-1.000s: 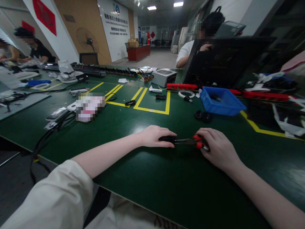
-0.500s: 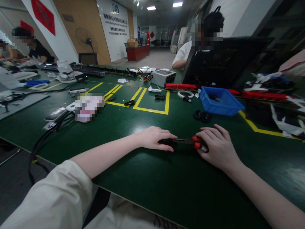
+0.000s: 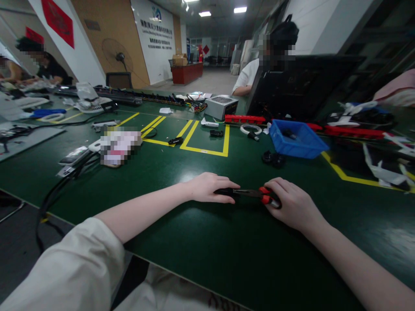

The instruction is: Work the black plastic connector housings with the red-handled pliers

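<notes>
A dark item, hard to make out, is contained in the blue bin on the green surface. Between the hands, the pliers are held by their red handles, the right hand's grip closed around them. A black object, largely covered, is pinched in the left hand's grip; whether it is touched by the pliers' tips cannot be told.

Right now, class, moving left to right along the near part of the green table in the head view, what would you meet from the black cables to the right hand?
Black cables → left hand → red-handled tool → right hand.
</notes>
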Action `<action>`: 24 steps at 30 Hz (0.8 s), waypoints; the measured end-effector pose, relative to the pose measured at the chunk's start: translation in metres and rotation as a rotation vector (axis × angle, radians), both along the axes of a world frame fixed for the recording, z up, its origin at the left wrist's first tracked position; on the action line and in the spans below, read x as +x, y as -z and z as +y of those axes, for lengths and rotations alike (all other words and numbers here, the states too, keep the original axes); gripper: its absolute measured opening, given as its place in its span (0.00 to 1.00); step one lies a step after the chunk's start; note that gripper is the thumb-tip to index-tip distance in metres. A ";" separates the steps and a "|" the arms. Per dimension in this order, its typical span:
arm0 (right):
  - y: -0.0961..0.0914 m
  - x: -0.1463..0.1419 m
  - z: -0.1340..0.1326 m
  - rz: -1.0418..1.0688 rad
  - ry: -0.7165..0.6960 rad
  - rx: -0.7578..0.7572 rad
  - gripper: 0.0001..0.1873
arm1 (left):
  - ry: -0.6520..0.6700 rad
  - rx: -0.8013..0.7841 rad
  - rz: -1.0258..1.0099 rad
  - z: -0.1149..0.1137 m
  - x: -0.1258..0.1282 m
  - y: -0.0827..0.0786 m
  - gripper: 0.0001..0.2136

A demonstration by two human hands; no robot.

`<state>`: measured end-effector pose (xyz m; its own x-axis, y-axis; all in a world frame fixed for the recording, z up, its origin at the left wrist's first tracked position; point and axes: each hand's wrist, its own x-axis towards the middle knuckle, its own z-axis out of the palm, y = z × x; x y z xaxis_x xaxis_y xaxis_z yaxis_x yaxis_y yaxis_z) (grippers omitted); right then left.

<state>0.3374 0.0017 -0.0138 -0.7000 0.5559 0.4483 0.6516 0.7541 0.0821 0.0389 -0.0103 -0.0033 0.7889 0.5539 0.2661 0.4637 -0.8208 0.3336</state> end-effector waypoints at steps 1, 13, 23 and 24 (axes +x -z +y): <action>0.000 0.000 0.000 0.005 -0.005 -0.009 0.14 | -0.006 -0.005 -0.002 0.000 0.000 0.000 0.23; -0.002 0.001 -0.003 0.018 -0.008 -0.065 0.22 | -0.032 0.031 -0.031 -0.001 0.001 0.002 0.27; -0.001 0.001 -0.001 0.015 0.020 -0.064 0.25 | -0.061 0.179 0.055 0.003 0.000 0.009 0.24; -0.001 0.001 -0.001 0.015 0.020 -0.061 0.25 | -0.062 0.176 0.052 0.003 0.000 0.008 0.24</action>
